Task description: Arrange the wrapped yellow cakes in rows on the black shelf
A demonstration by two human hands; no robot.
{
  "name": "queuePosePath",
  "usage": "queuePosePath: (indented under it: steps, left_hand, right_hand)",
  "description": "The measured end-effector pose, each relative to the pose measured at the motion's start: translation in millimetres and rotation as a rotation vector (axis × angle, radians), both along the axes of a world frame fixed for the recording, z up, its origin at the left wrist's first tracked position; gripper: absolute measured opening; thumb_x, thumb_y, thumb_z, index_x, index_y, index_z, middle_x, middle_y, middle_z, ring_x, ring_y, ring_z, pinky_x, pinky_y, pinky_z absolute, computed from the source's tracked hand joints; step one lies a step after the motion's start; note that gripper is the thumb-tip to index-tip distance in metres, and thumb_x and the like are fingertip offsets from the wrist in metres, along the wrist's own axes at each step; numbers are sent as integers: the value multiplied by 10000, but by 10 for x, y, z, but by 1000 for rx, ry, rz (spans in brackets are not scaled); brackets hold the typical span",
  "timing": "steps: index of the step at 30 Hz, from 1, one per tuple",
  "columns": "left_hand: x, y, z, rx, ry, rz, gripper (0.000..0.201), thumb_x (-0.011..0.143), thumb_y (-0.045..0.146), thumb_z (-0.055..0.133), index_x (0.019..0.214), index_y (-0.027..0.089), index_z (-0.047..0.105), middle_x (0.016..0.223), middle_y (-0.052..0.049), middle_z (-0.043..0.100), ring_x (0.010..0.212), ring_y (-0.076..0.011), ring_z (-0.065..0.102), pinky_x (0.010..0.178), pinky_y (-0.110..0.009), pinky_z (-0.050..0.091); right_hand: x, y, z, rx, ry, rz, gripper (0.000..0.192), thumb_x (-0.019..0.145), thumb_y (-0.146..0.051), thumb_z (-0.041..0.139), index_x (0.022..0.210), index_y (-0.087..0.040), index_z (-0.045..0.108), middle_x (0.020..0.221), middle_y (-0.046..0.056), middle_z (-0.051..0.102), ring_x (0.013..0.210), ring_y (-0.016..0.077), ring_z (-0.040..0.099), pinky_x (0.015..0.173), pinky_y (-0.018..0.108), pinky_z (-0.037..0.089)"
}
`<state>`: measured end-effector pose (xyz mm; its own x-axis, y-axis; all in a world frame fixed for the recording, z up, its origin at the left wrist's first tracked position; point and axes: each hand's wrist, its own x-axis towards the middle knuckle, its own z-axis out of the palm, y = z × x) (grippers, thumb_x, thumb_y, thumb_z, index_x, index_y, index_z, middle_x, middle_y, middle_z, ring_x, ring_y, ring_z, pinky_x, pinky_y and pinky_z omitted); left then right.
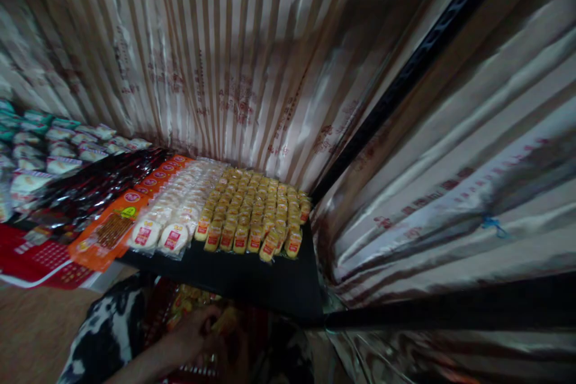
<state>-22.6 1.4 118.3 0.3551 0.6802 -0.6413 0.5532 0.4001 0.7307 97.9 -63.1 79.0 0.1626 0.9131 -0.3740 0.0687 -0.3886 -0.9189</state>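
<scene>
Low in the view, my left hand (191, 333) reaches into a red basket (155, 312) with its fingers curled. Whatever lies inside those fingers is hard to make out. My right hand (236, 345) is beside it, dark and blurred, its fingers not clear. A yellow wrapped snack (226, 319) shows at the fingertips of both hands; which hand touches it I cannot tell. More yellow wrapped snacks (191, 300) lie in the basket. Above the hands, rows of small yellow snack packs (252, 210) stand on a black shelf (270, 279).
Left of the yellow packs are round white wrapped crackers (173, 237), orange snack bags (112, 231), dark shiny packets (103, 183) and white packets (63, 165). Another red basket (45, 258) stands at left. Striped plastic sheeting (252, 60) hangs behind; a black pole (405, 78) slants at right.
</scene>
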Motion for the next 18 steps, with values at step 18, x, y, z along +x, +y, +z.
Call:
queuePosePath:
  steps: [18]
  left_hand:
    - [1409,1181,957,802,-67,-175,388,772,201,453,1146,185,554,1011,-38,619,868,-146,566,789,-235,449]
  right_hand:
    - [1256,1280,754,520,-146,-586,441,667,-445,604,994,-180,473,956,80,593,846,180,597,806,330,478]
